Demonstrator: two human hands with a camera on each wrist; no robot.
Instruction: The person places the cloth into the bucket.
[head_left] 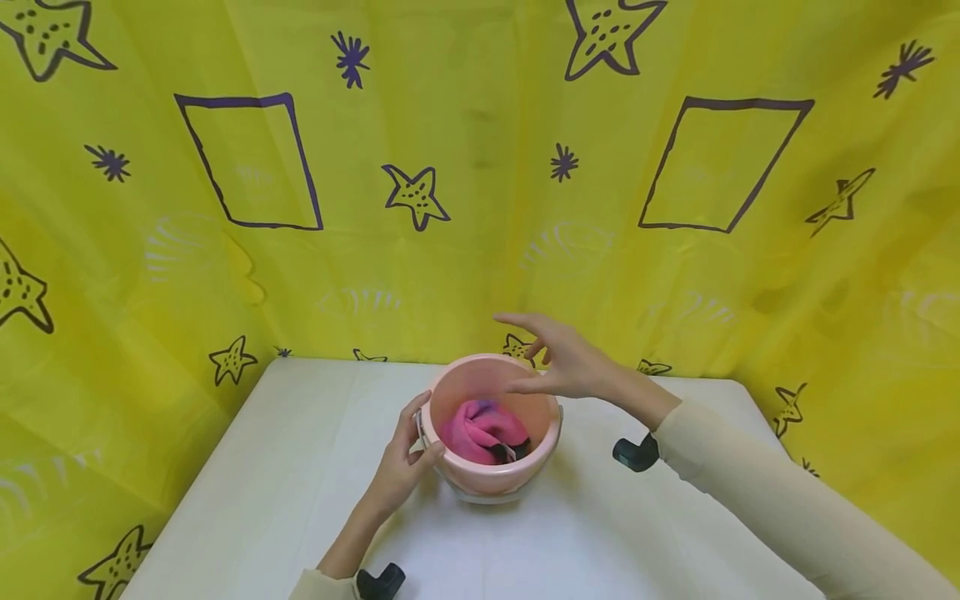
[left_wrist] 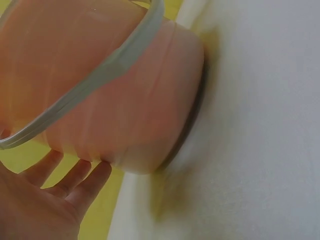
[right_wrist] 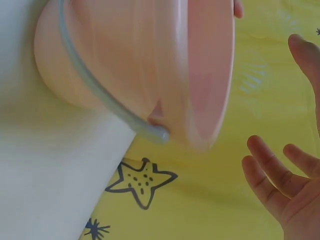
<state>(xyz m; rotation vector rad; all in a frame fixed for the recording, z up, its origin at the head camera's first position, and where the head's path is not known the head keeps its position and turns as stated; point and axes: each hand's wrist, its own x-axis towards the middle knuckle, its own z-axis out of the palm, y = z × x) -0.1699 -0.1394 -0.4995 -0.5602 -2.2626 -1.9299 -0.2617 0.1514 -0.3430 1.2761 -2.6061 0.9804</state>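
Observation:
A pink bucket (head_left: 487,477) with a grey handle (left_wrist: 95,80) stands on the white table. Inside it lies a crumpled bright pink cloth (head_left: 480,432) with black parts and a bit of purple. My left hand (head_left: 399,468) holds the bucket's left side, thumb by the near rim and fingers along the outer wall. Above the right part of the bucket's mouth, my right hand (head_left: 566,360) is spread with nothing in it, thumb and fingers apart. In the right wrist view, that hand (right_wrist: 292,187) is clear of the bucket (right_wrist: 120,55), whose contents are hidden there.
The white table (head_left: 300,467) reaches to a yellow curtain (head_left: 480,275) printed with starfish and dark outlines, which hangs at the back and both sides. A black device sits at each wrist, beside the light sleeves (head_left: 735,479).

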